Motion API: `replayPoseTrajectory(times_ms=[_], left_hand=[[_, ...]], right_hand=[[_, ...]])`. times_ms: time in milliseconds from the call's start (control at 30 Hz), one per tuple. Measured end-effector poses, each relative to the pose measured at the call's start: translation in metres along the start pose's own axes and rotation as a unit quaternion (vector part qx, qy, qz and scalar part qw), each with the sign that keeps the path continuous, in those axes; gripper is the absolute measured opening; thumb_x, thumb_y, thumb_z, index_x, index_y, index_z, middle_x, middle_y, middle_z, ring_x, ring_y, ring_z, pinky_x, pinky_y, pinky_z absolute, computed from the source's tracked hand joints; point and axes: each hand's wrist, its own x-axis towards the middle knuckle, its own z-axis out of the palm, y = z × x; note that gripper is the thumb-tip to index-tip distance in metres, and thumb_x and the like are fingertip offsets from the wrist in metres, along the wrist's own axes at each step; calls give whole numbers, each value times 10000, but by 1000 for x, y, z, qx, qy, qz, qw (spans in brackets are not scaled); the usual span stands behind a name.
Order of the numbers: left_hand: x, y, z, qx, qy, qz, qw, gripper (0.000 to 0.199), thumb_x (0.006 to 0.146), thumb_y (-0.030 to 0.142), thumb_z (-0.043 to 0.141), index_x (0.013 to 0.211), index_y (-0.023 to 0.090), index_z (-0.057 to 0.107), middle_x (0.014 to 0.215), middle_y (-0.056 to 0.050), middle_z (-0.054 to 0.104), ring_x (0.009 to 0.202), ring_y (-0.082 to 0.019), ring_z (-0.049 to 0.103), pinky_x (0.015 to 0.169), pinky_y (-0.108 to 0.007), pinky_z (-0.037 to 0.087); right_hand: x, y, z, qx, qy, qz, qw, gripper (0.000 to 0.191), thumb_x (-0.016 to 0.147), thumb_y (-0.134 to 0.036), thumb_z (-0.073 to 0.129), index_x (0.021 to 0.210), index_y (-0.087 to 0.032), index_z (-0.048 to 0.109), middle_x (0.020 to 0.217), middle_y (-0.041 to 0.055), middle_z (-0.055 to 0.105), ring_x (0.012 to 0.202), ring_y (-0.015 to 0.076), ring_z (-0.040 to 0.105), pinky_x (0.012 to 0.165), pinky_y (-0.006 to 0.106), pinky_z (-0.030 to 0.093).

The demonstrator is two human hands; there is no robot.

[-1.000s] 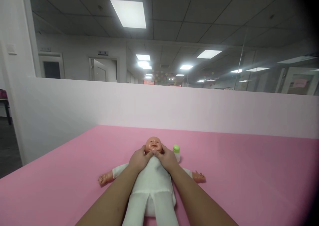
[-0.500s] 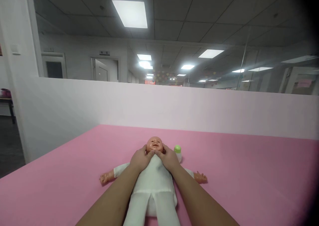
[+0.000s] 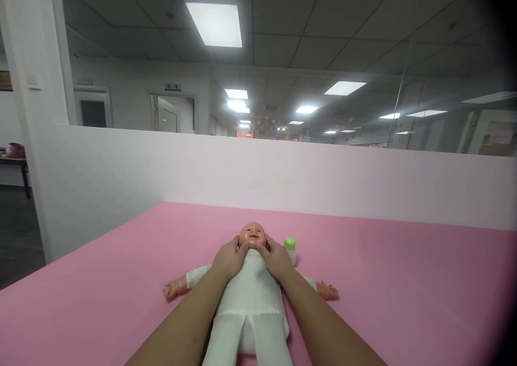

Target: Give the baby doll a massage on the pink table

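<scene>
A baby doll (image 3: 252,290) in white clothing lies on its back, face up, with its arms spread to both sides and its legs toward me. My left hand (image 3: 229,257) is closed round the left side of the doll's head and neck, the thumb by the chin. On the other side my right hand (image 3: 276,257) grips the head and neck in the same way. The fingertips behind the head are hidden. Just right of my right hand is a small bottle (image 3: 290,250) with a green cap.
A pink surface (image 3: 383,280) lies under the doll. Behind it stands a low white wall (image 3: 323,180) with glass above. At the far left, a dark-legged table (image 3: 14,160) holds a pink item.
The whole view has shifted slightly. Both thumbs have moved a little apart at the doll's chin, while both hands stay on its head and neck.
</scene>
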Motion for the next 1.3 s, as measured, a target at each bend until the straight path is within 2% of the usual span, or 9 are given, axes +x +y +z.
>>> replayPoseTrajectory(times_ms=[200, 367, 533, 633, 700, 800, 867, 1000, 1300], left_hand=[[0, -1, 1, -1, 8, -3, 1000, 597, 1040, 590, 295, 1372, 214, 619, 1391, -147, 671, 1283, -310, 624, 1012, -369, 451], [0, -2, 1, -10, 6, 6, 1000, 609, 1050, 577, 263, 1374, 203, 617, 1360, -156, 689, 1261, -321, 636, 1014, -395, 456], [-1, 0, -1, -8, 9, -11, 1000, 616, 1039, 585, 307, 1414, 189, 592, 1420, -163, 648, 1327, -317, 594, 1045, -385, 439], [-3, 3, -3, -8, 5, -12, 1000, 590, 1039, 580, 315, 1385, 206, 611, 1392, -148, 671, 1305, -310, 610, 1013, -366, 453], [-4, 4, -3, -6, 2, -4, 1000, 588, 1043, 582, 294, 1342, 207, 633, 1355, -149, 694, 1260, -309, 637, 976, -361, 465], [-5, 4, -4, -5, 2, 0, 1000, 593, 1030, 622, 299, 1272, 212, 653, 1246, -146, 742, 1144, -317, 683, 884, -362, 481], [-5, 4, -4, -8, -1, 0, 1000, 583, 1001, 663, 358, 1238, 222, 655, 1164, -129, 766, 1054, -314, 704, 824, -353, 480], [-5, 4, -4, -11, -3, 1, 1000, 567, 951, 689, 465, 1224, 228, 654, 1104, -108, 774, 974, -295, 706, 777, -328, 466], [-4, 3, -4, -21, -1, -6, 1000, 593, 939, 707, 478, 1260, 237, 648, 1140, -103, 768, 984, -286, 708, 768, -321, 467]], right_hand=[[4, 10, 5, 0, -1, 6, 1000, 656, 1024, -599, 446, 1503, -164, 553, 1485, 116, 581, 1395, 285, 538, 1175, 415, 400], [5, 10, 8, 0, 10, 16, 1000, 676, 1034, -605, 391, 1488, -137, 569, 1462, 132, 599, 1397, 280, 537, 1191, 420, 386], [4, 8, 8, 16, 17, 10, 1000, 671, 1028, -619, 400, 1467, -149, 593, 1451, 129, 610, 1388, 278, 547, 1185, 416, 392], [2, 4, 6, 19, 23, 1, 1000, 645, 1021, -637, 424, 1421, -179, 638, 1381, 118, 669, 1319, 290, 605, 1133, 412, 439], [0, 0, 4, 18, 21, -9, 1000, 593, 1007, -636, 475, 1371, -212, 673, 1268, 96, 734, 1191, 293, 680, 1036, 401, 502], [-4, -7, 1, 15, 16, -22, 1000, 522, 962, -612, 584, 1306, -238, 699, 1115, 67, 780, 1006, 282, 728, 891, 369, 541], [-5, -11, -1, 15, 14, -21, 1000, 526, 929, -611, 636, 1297, -239, 699, 1074, 62, 784, 954, 278, 728, 851, 357, 540], [-7, -15, -2, 16, 5, -9, 1000, 589, 901, -634, 667, 1331, -231, 678, 1066, 65, 779, 933, 275, 719, 819, 354, 533], [-6, -17, -2, 25, 10, 9, 1000, 611, 878, -646, 695, 1334, -240, 668, 1098, 72, 772, 960, 279, 716, 823, 351, 533]])
